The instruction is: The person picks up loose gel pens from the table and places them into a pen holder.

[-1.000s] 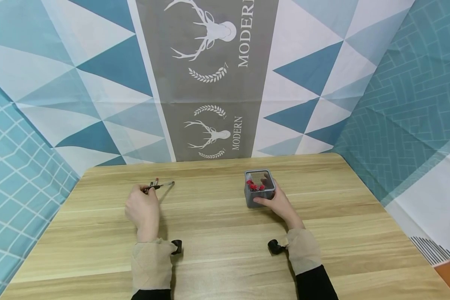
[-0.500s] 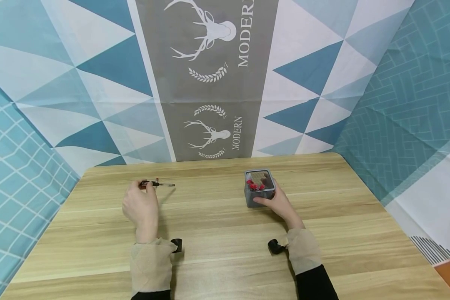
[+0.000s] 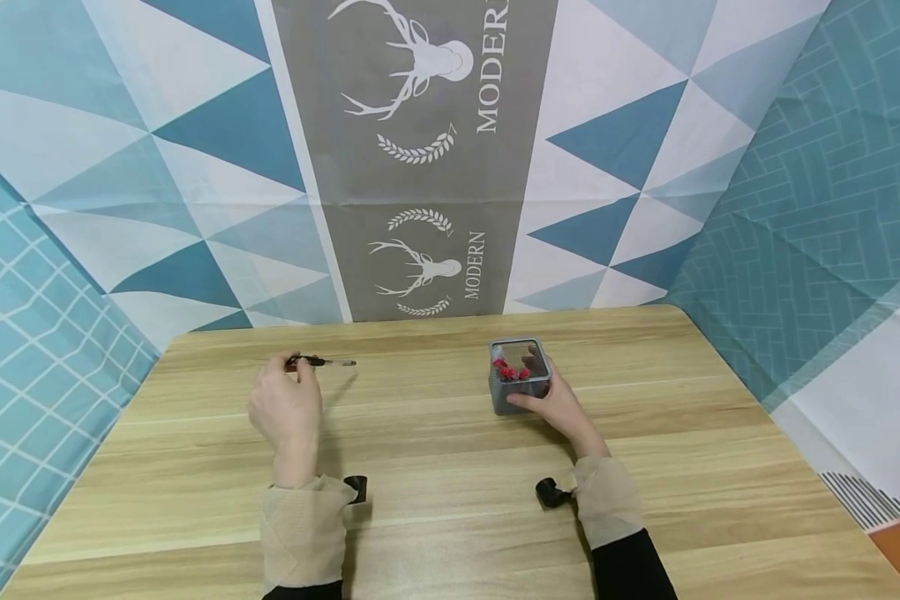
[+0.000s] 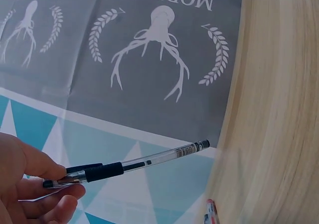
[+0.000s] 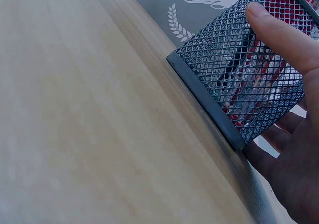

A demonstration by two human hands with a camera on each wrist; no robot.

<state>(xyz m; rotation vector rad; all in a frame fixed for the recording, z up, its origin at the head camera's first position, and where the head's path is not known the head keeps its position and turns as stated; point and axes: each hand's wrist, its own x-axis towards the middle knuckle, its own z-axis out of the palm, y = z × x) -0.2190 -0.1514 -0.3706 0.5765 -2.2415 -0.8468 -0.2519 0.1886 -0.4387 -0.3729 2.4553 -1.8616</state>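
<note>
My left hand (image 3: 287, 408) pinches a gel pen (image 4: 159, 159) by its capped end, over the far left of the table. The pen has a clear barrel, a black grip, a black clip and a barcode label, and its free end points right in the head view. Below it in the left wrist view lies the red end of another pen (image 4: 212, 211). My right hand (image 3: 558, 408) grips a square grey mesh pen holder (image 3: 516, 400) standing upright right of the middle, thumb across the near side. Several pens with red ends (image 3: 504, 371) stand inside the holder.
A light wooden table (image 3: 435, 467) spreads under both hands. Its far edge meets a patterned backdrop (image 3: 427, 183) of deer heads and triangles. A small black item (image 3: 551, 493) is fixed at the right wrist, and a similar black one (image 3: 356, 489) at the left.
My left hand first shifts slightly left, then back right, and the pen now reaches farther right. The red-ended pen beside it drops out of sight in the head view. The right hand and holder stay still.
</note>
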